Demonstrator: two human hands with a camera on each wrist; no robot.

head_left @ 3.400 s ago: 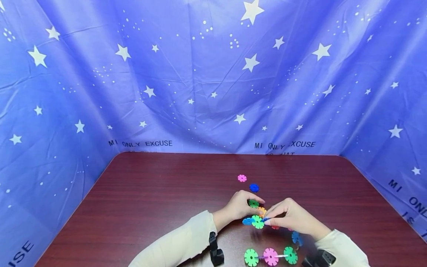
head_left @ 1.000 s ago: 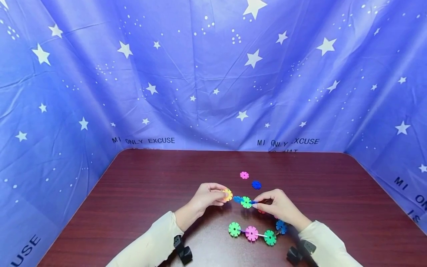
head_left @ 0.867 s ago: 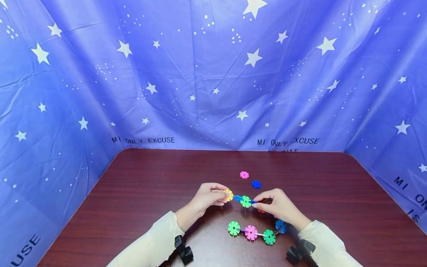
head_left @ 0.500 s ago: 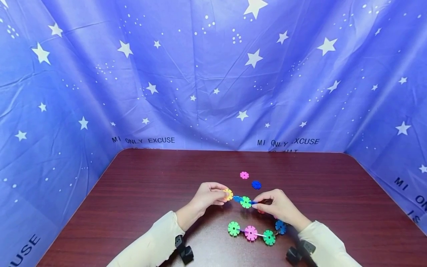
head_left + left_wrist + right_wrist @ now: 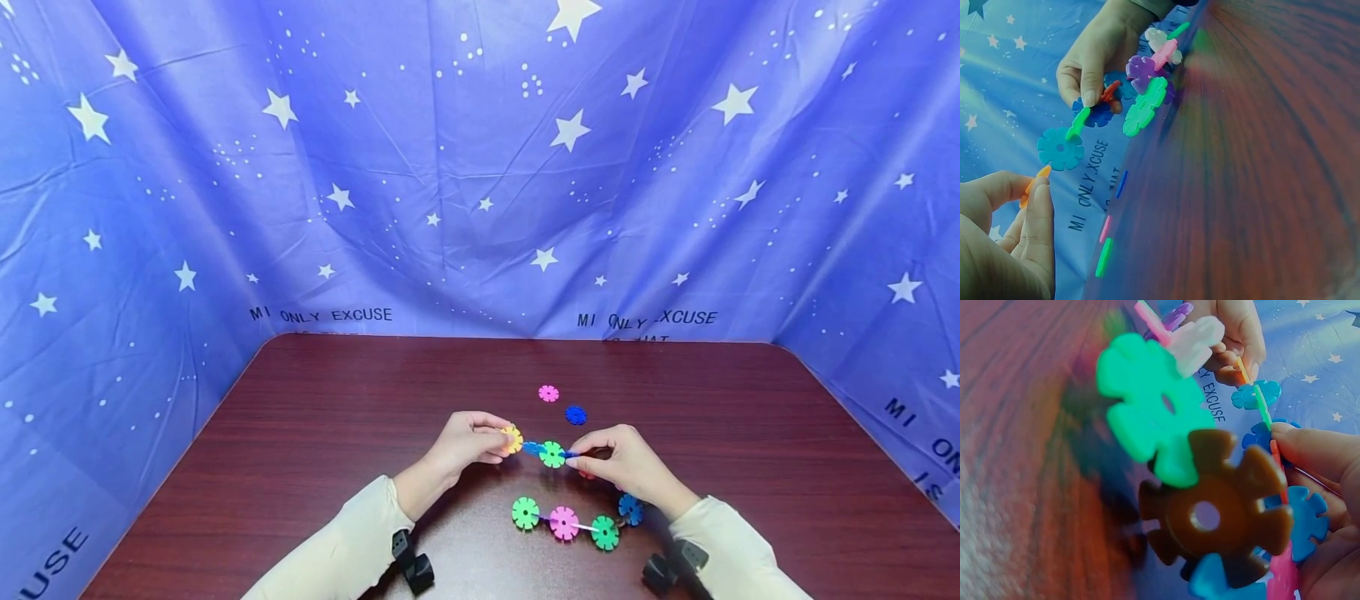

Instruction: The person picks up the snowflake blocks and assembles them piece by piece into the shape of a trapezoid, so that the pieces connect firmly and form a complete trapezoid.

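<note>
My left hand (image 5: 468, 442) pinches a yellow notched building disc (image 5: 513, 439) between thumb and fingers. Its edge meets a light blue disc (image 5: 1060, 149), the end piece of a chain of interlocked discs; how deeply the slots engage I cannot tell. Beside that comes a green disc (image 5: 552, 455), then a dark blue disc (image 5: 1099, 114), which my right hand (image 5: 626, 462) pinches. From there the chain bends round through red and blue pieces, a brown disc (image 5: 1235, 512), a green one and a pink disc (image 5: 564, 523), to a green end disc (image 5: 525, 513). My right hand hides part of it.
On the dark red wooden table (image 5: 337, 400) lie a loose pink disc (image 5: 549, 393) and a loose blue disc (image 5: 576, 415), beyond the hands. Another loose green disc (image 5: 1104, 257) shows in the left wrist view. A starry blue curtain (image 5: 420, 167) surrounds the table.
Both hands have shifted left and apart, the left now holding the yellow disc, the right carrying the chain. Within the last second the gap between yellow and light blue discs closed; hands otherwise nearly still.
</note>
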